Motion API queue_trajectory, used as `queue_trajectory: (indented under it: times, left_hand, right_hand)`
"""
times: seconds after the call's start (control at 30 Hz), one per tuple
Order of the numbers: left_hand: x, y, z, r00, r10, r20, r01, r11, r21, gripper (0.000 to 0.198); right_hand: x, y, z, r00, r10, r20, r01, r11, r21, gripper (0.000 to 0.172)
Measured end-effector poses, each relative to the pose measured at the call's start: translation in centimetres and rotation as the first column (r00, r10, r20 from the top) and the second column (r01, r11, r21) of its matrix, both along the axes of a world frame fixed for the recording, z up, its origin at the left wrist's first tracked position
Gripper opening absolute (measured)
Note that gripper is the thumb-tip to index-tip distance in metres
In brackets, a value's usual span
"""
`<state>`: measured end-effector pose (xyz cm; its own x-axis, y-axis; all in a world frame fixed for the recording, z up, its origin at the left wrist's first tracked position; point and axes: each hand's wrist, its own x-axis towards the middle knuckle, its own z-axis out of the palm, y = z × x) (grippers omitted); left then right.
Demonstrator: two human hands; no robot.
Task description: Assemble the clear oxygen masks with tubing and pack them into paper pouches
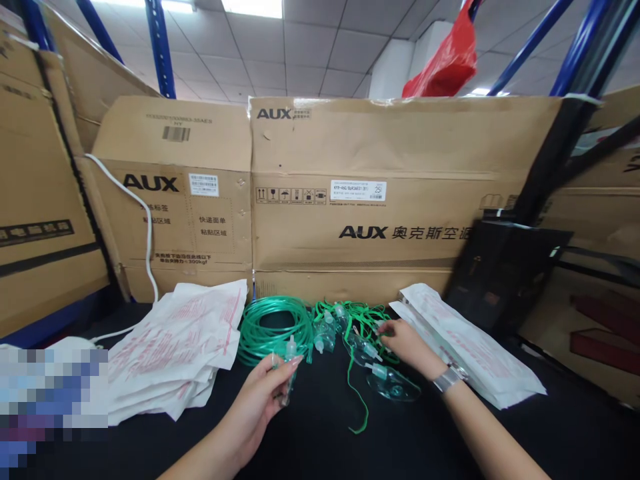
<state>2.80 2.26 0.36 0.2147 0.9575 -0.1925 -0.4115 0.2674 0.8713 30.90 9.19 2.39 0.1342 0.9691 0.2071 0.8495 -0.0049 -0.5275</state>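
My left hand [260, 393] is closed in a pinch on a clear oxygen mask piece with a small connector [289, 357], just in front of a coil of green tubing [273, 327]. My right hand [406, 343] reaches into a heap of clear masks with green straps [360, 333], its fingers curled on one of them. A silver watch sits on that wrist. One clear mask [393, 387] lies on the black table [320, 440] below my right hand, and a loose green strap [357, 407] trails from the heap toward me.
A stack of white printed pouches [173, 353] lies to the left, another stack [470, 353] to the right. Large AUX cardboard boxes [370, 200] wall off the back. A white cable [145, 233] hangs at left. A black frame [500, 273] leans at right.
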Motion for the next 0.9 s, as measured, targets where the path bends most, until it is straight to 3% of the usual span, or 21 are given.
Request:
queue_trajectory:
  times: [0.17, 0.3, 0.4, 0.57, 0.7, 0.9]
  left_hand:
    - [0.0, 0.0, -0.2, 1.000, -0.016, 0.001, 0.016, 1.000, -0.015, 0.023]
    - [0.0, -0.1, 0.0, 1.000, -0.021, 0.002, 0.021, 1.000, -0.017, 0.022]
    - [0.0, -0.1, 0.0, 1.000, -0.020, 0.006, 0.020, 1.000, -0.019, 0.022]
    - [0.0, 0.0, -0.1, 1.000, -0.018, 0.008, 0.018, 1.000, -0.024, 0.021]
    - [0.0, 0.1, 0.0, 1.000, -0.011, 0.006, 0.012, 1.000, -0.021, 0.021]
    - [0.0, 0.0, 0.0, 1.000, -0.016, 0.006, 0.016, 1.000, -0.020, 0.021]
  right_hand:
    - [-0.8, 0.0, -1.4, 0.986, 0.094, 0.140, -0.069, 0.982, -0.174, 0.008]
    - [-1.0, 0.0, -1.9, 0.977, 0.120, 0.178, -0.073, 0.966, -0.247, 0.023]
    - [-1.0, 0.0, -2.0, 0.978, 0.121, 0.168, -0.074, 0.963, -0.259, 0.025]
    - [-1.0, 0.2, -2.0, 0.991, 0.102, 0.083, -0.084, 0.976, -0.201, 0.024]
    - [-0.7, 0.6, -1.9, 0.995, 0.077, -0.068, -0.083, 0.992, -0.090, 0.006]
    - [0.1, 1.1, -1.5, 0.912, 0.078, -0.404, -0.055, 0.996, 0.068, 0.014]
